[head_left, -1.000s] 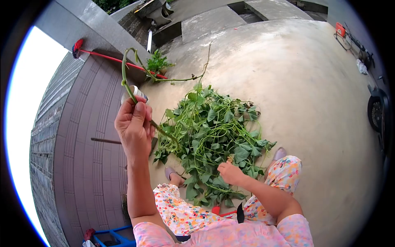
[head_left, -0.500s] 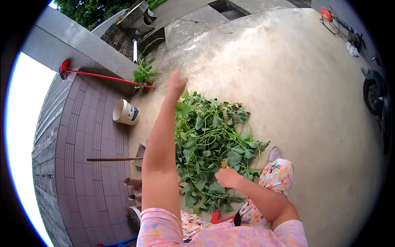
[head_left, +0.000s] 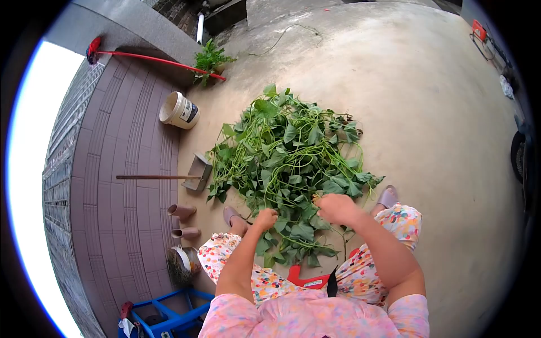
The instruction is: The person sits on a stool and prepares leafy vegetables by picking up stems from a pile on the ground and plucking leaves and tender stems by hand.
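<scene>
A wide heap of green leafy vines (head_left: 293,152) lies on the concrete floor in front of my feet. My left hand (head_left: 267,218) is closed at the near left edge of the heap, over the leaves; what it holds, if anything, is too small to make out. To the right, my right hand (head_left: 337,209) is closed at the heap's near right side, slightly blurred. A small brownish bit shows at its fingertips, and a thin stem hangs down below it. One bare vine (head_left: 284,38) lies apart on the floor beyond the heap.
Along the left wall stand a white bucket (head_left: 180,111), a dustpan (head_left: 198,172), brown boots (head_left: 183,211) and a blue frame (head_left: 169,312). A red-handled mop (head_left: 152,58) leans near a potted plant (head_left: 211,58). Something red (head_left: 307,279) lies between my legs.
My left hand has let go of the long vine, which now lies beyond the heap, and has come back to the near leaves. My right hand has shifted slightly.
</scene>
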Available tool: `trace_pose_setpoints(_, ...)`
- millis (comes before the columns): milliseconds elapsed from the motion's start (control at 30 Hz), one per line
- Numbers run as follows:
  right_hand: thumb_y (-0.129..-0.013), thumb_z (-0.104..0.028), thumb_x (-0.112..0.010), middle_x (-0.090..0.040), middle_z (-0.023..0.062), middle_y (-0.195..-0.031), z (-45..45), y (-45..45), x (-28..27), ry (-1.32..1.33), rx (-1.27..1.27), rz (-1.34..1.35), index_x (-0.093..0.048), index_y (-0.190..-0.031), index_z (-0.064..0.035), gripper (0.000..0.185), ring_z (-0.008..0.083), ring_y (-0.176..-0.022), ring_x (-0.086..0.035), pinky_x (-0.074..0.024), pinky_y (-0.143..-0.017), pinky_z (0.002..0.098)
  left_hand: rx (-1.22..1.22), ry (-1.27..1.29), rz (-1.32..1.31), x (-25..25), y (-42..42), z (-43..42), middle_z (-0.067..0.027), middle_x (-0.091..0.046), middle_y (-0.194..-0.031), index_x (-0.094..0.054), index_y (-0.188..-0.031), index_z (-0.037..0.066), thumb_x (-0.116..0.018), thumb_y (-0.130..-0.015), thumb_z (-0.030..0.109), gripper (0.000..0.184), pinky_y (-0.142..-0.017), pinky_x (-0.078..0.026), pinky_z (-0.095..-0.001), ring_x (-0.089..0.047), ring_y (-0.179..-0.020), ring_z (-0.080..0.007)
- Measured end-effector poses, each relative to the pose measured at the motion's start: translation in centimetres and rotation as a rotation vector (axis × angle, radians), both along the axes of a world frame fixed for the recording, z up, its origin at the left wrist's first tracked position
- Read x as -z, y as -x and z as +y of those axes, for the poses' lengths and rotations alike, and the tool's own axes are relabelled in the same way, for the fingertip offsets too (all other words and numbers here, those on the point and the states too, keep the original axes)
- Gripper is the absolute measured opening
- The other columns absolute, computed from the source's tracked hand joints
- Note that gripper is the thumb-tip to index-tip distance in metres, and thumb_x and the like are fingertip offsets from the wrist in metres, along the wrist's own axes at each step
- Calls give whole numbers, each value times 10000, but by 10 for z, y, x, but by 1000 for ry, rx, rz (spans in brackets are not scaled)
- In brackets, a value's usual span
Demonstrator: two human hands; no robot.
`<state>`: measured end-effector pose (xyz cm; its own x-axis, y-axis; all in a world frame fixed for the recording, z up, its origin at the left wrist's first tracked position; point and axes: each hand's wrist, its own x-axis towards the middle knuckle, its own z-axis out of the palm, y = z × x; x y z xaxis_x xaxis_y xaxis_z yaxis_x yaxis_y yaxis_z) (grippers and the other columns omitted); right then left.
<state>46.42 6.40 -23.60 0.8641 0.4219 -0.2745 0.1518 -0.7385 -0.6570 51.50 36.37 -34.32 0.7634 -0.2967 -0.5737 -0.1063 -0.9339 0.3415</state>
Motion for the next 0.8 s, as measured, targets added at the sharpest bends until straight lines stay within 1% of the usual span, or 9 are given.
trace_pose_setpoints(167,-689,-98,-525,-589,185,-779,-20,-27,-1,144,-3,-23,-605,-738,-9,129,328,-761,-581,-478,-647,391,-267,68,-137,29,13,19,-206,-590,-881,-617,-897,19,-531,-691,125,248,-780,-430,-379,-555,-854,-328)
trace_pose_setpoints(233,-695,-120,-538,-590,181,-777,-18,-30,0,188,-35,-4,-605,-739,-9,137,325,-759,-582,-478,-648,389,-555,189,-332,63,1,31,-223,-551,-924,-594,-932,1,-535,-684,80,268,-796,-416,-380,-524,-884,-338)
trace_pose_setpoints(267,-701,-141,-551,-592,176,-774,-16,-32,0,232,-64,9,-605,-741,-8,149,321,-758,-583,-477,-648,387,-696,218,-209,75,-10,36,-224,-452,-1063,-527,-1048,-3,-518,-691,38,360,-803,-404,-376,-499,-900,-345)
trace_pose_setpoints(367,-711,-203,-579,-598,167,-777,-10,-33,-6,202,-86,72,-607,-748,-13,196,312,-759,-588,-476,-654,385,-914,85,-215,42,-30,-5,-205,-361,-1163,-452,-1137,16,-509,-697,28,444,-794,-404,-375,-505,-878,-344)
trace_pose_setpoints(433,-709,-229,-590,-600,166,-785,-12,-33,-4,219,-82,128,-608,-753,-15,219,310,-765,-588,-475,-661,385,-888,98,-193,44,-43,-14,-180,-282,-1226,-351,-1224,44,-502,-703,27,543,-713,-439,-362,-504,-870,-324)
trace_pose_setpoints(567,-712,-231,-588,-606,158,-810,-16,-32,9,252,-83,159,-614,-768,-22,218,303,-786,-590,-476,-674,380,-907,257,96,44,-57,-37,-175,-473,-1051,-244,-1294,72,-505,-742,50,610,-486,-448,-322,-540,-709,-265)
trace_pose_setpoints(633,-726,-253,-583,-602,167,-783,-15,-32,19,241,-63,131,-612,-752,-16,240,315,-762,-588,-472,-657,388,-864,248,121,28,-48,-56,-100,-545,-701,-330,-1233,45,-518,-766,85,505,-366,-403,-279,-529,-516,-162)
trace_pose_setpoints(700,-741,-275,-578,-599,175,-755,-17,-33,19,230,-44,98,-610,-736,-10,267,327,-737,-585,-469,-640,397,-726,192,97,21,-34,-64,-97,-538,-683,-399,-1166,16,-507,-794,130,403,-342,-398,-279,-538,-455,-156)
trace_pose_setpoints(800,-707,-105,-515,-610,148,-820,-19,-36,12,273,-53,129,-618,-785,-30,149,293,-792,-596,-481,-663,378,-621,330,123,-18,0,-78,-84,-536,-607,-496,-868,-8,-524,-803,167,188,-346,-399,-276,-502,-368,-149)
